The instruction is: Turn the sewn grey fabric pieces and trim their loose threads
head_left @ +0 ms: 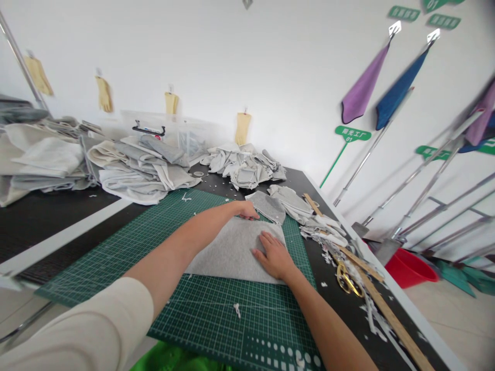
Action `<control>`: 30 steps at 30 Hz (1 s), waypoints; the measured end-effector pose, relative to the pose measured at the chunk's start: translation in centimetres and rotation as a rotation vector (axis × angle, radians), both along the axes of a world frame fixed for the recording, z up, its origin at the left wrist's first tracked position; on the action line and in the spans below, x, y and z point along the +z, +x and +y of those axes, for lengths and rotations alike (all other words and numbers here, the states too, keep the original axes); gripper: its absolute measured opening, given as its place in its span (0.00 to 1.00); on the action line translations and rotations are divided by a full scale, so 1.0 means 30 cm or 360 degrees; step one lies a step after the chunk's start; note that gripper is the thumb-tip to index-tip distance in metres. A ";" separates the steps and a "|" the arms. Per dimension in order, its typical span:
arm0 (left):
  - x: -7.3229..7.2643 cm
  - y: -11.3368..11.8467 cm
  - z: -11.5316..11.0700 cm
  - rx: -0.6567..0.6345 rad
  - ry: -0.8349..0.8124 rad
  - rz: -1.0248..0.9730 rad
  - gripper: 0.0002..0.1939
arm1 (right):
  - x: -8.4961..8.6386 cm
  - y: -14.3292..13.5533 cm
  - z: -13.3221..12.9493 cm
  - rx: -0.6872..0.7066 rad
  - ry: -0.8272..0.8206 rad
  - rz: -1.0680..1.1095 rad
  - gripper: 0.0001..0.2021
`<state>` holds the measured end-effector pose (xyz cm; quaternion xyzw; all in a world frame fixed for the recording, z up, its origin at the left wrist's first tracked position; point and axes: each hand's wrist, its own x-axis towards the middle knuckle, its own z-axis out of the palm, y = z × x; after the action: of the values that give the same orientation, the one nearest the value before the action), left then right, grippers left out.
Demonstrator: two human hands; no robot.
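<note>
A grey piece of cloth [232, 252] lies spread on the green cutting mat [185, 309]. At its far edge, my left hand [248, 210] is closed, its fingers pinching the cloth there. My right hand [274, 256] rests flat on the cloth's right part with the fingers stretched out. Just beyond the hands lies a darker grey cloth piece [266, 207], next to a folded pale one [291, 202]. A white scrap [237, 309] sits on the mat nearer to me.
Piles of grey and white cloth [143, 167] stand along the back and left of the black table. To the right lie gold-handled scissors [347, 281], a long wooden ruler [390, 314] and fabric trimmings [328, 234]. A red basin [412, 268] is on the floor beyond the table edge.
</note>
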<state>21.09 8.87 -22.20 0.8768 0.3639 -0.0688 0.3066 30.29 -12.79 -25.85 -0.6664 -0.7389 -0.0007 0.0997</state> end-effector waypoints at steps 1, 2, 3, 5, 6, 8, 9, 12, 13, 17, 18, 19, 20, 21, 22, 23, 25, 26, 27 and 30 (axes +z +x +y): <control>-0.002 0.000 -0.002 0.0004 0.0005 -0.0006 0.20 | 0.000 0.000 0.000 0.0000 -0.0003 0.0001 0.30; -0.003 0.001 -0.005 0.0004 0.0010 -0.0010 0.21 | -0.001 0.001 0.001 -0.0002 -0.0005 0.0001 0.30; -0.003 0.001 -0.008 0.0001 0.0015 -0.0013 0.21 | -0.001 0.001 0.001 -0.0003 -0.0007 0.0001 0.30; -0.003 0.003 -0.013 -0.0010 0.0027 -0.0012 0.20 | -0.001 0.002 0.000 0.0000 0.0000 -0.0003 0.30; -0.002 0.004 -0.015 -0.0017 0.0036 -0.0010 0.20 | -0.001 0.002 0.000 0.0002 0.0004 -0.0005 0.30; -0.001 0.006 -0.020 -0.0033 0.0062 -0.0012 0.18 | 0.000 0.001 0.001 0.0003 0.0009 -0.0004 0.30; -0.001 0.007 -0.023 -0.0041 0.0078 -0.0017 0.17 | 0.000 0.001 0.001 0.0001 0.0007 -0.0002 0.30; -0.004 0.008 -0.027 -0.0054 0.0111 -0.0041 0.16 | 0.000 0.000 0.002 -0.0003 -0.0002 0.0000 0.30; -0.007 0.006 -0.026 -0.0052 0.0116 -0.0048 0.16 | -0.001 0.000 0.002 -0.0003 -0.0003 -0.0002 0.30; -0.017 -0.003 -0.014 -0.0036 0.0128 -0.0056 0.15 | -0.003 0.001 0.000 0.0002 0.0006 -0.0008 0.30; -0.020 -0.005 -0.010 -0.0031 0.0130 -0.0055 0.15 | -0.003 0.001 -0.001 0.0006 0.0008 -0.0008 0.30; -0.022 -0.008 -0.006 -0.0025 0.0130 -0.0054 0.15 | -0.003 0.001 -0.001 0.0008 0.0010 -0.0007 0.30; -0.023 -0.010 -0.003 -0.0016 0.0129 -0.0053 0.15 | -0.003 0.001 -0.002 0.0008 0.0010 -0.0006 0.30; -0.024 -0.011 0.000 -0.0004 0.0129 -0.0053 0.16 | -0.003 0.001 -0.002 0.0007 0.0010 -0.0003 0.30; -0.025 -0.012 0.002 0.0010 0.0131 -0.0053 0.17 | -0.002 0.001 -0.003 0.0003 0.0011 -0.0001 0.29; -0.024 -0.012 0.003 0.0023 0.0136 -0.0057 0.19 | -0.002 0.001 -0.003 0.0000 0.0012 0.0001 0.29; -0.022 -0.011 0.004 0.0040 0.0148 -0.0070 0.23 | 0.000 0.001 -0.003 -0.0004 0.0010 0.0007 0.29; -0.019 -0.010 0.005 0.0041 0.0154 -0.0079 0.25 | 0.001 0.000 -0.003 -0.0005 0.0007 0.0011 0.29; -0.016 -0.009 0.006 0.0038 0.0160 -0.0082 0.26 | 0.002 0.000 -0.003 -0.0006 0.0001 0.0015 0.28; -0.003 -0.006 0.010 0.0025 0.0174 -0.0029 0.25 | 0.004 -0.001 -0.003 -0.0009 -0.0012 0.0019 0.28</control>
<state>20.91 9.17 -22.30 0.8900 0.3712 -0.0383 0.2621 30.26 -12.87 -25.72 -0.6687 -0.7365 0.0058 0.1018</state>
